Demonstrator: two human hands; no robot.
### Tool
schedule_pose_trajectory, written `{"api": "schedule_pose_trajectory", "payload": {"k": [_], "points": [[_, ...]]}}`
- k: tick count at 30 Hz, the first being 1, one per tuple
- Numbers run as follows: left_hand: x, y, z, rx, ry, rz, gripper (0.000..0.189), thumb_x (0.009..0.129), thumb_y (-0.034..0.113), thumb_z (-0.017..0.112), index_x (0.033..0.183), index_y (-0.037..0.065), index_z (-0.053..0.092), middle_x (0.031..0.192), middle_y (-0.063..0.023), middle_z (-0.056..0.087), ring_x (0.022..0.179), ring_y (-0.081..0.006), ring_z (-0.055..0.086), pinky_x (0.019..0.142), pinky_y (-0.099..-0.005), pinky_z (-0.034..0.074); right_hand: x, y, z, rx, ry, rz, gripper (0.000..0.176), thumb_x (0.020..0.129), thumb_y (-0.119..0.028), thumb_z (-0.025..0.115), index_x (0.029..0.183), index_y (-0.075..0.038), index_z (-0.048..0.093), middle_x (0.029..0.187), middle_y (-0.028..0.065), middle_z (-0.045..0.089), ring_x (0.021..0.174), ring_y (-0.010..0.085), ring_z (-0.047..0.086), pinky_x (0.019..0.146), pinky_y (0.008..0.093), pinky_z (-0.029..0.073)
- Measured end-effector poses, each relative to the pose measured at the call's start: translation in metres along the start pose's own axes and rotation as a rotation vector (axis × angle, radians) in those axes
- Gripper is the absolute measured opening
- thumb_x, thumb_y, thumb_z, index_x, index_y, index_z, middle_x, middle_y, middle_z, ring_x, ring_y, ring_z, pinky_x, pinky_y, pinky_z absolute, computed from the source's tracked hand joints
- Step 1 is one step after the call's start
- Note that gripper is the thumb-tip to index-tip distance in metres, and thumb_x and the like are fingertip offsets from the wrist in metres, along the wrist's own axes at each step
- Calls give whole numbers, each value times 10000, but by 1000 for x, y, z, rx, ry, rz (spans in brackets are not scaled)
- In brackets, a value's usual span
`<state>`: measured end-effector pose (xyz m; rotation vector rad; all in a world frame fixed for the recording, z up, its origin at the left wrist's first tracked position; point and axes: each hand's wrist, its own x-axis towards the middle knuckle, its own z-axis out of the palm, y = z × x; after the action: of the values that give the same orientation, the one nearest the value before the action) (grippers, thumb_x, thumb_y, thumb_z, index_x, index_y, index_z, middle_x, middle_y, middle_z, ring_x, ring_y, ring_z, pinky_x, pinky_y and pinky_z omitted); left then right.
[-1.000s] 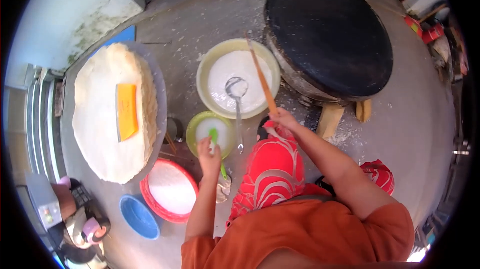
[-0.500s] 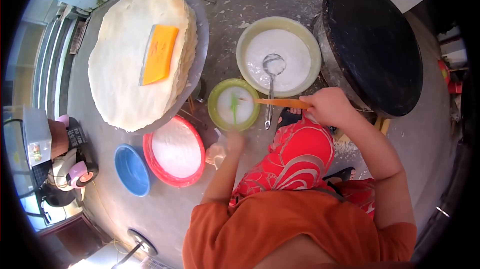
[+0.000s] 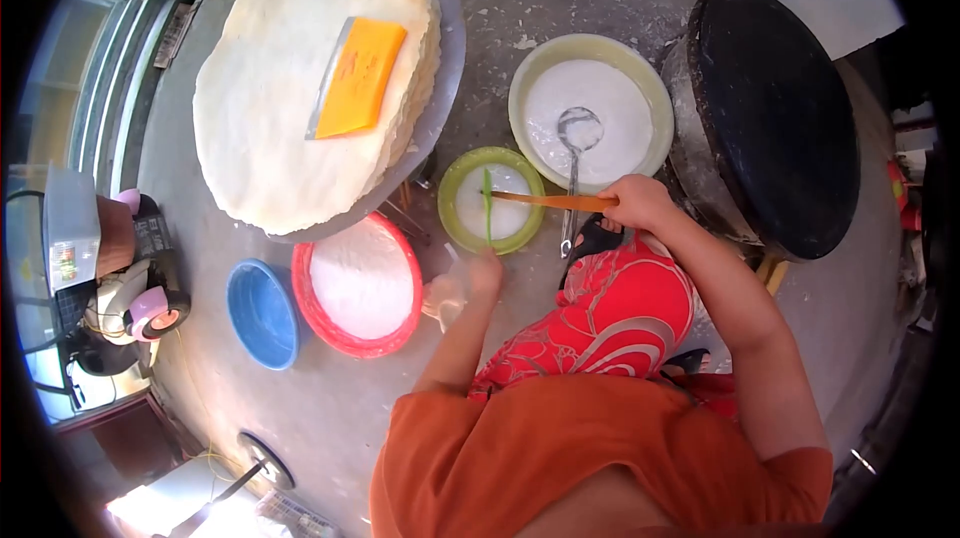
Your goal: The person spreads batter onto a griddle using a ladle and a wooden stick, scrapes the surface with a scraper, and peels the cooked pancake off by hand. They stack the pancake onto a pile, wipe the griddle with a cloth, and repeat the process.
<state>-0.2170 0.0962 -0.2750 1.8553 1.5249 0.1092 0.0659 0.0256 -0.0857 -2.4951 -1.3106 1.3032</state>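
Observation:
My right hand is closed around one end of a flat wooden stick, which reaches left over a small green bowl of white liquid. My left hand, slightly blurred, grips a thin green plastic utensil pointing up into the same bowl. The green utensil crosses the stick near the stick's far end. Behind the bowl stands a larger pale basin of white batter. A metal ladle lies in it, its handle hanging over the near rim.
A round black griddle stands at right. Stacked thin flatbreads rest on a round tray at left, with a yellow scraper on top. Below are a red basin of white powder and a blue basin.
The green utensil now stands upright against the wooden stick's far end, where before it was lower and blurred. The whole view has shifted slightly as my head moved.

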Motion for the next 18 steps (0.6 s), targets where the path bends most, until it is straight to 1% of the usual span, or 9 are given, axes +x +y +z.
{"api": "schedule_pose_trajectory", "payload": {"k": [2,5,7,8,10,11,13,16,18], "points": [[9,-5,-3,24,39,13,276,848,213,436,808,-19,578,753,-232,581,743,-360,584,645,-409,436,-6,0,0,26,-9,19,269,681,-202,540,926,-178,650,785,75,630,758,230,605,648,336,473],[10,-11,-5,62,-44,-77,277,847,221,443,807,-20,574,755,-233,578,725,-375,571,628,-426,422,-12,-3,-1,-192,142,-117,298,659,-195,587,953,-191,636,771,68,630,752,210,610,637,330,472],[-6,-19,4,-17,176,94,274,847,222,444,813,-16,576,772,-234,579,733,-368,575,624,-423,424,-12,-3,2,-399,180,-259,379,613,-195,657,989,-213,617,792,88,601,775,228,594,649,344,468],[-16,-15,6,-15,173,93,274,847,222,444,813,-16,576,772,-234,579,733,-368,575,624,-423,424,-10,-2,4,-397,177,-257,379,613,-195,657,989,-213,617,792,88,601,775,228,594,649,344,468],[-45,21,-17,-134,6,79,269,846,219,444,827,-14,576,792,-236,580,744,-367,575,631,-421,425,-6,-1,9,-521,317,-411,473,569,-199,703,1028,-239,597,811,102,550,792,262,570,666,368,466],[-43,21,-17,-131,6,73,269,846,219,444,827,-14,576,792,-236,580,744,-367,575,631,-421,425,-7,-2,11,-518,311,-414,473,569,-199,703,1028,-239,597,811,102,550,792,262,570,666,368,466],[-23,23,-12,-77,-19,-40,267,843,206,441,821,-24,575,791,-242,580,750,-370,575,635,-413,426,-9,-4,10,-487,337,-387,305,684,-190,600,986,-226,631,771,115,479,764,271,536,663,376,442],[8,3,-1,-94,17,-155,266,838,191,441,806,-38,572,775,-247,578,746,-377,571,636,-414,422,-16,-9,1,-471,268,-315,302,698,-177,583,994,-216,629,764,123,511,759,282,550,659,385,446],[7,-2,0,-87,50,-130,272,834,192,443,787,-43,572,757,-248,577,738,-380,573,630,-416,419,-20,-15,-6,-434,200,-262,309,705,-171,571,1007,-209,626,785,132,539,768,291,559,662,388,449]]}}
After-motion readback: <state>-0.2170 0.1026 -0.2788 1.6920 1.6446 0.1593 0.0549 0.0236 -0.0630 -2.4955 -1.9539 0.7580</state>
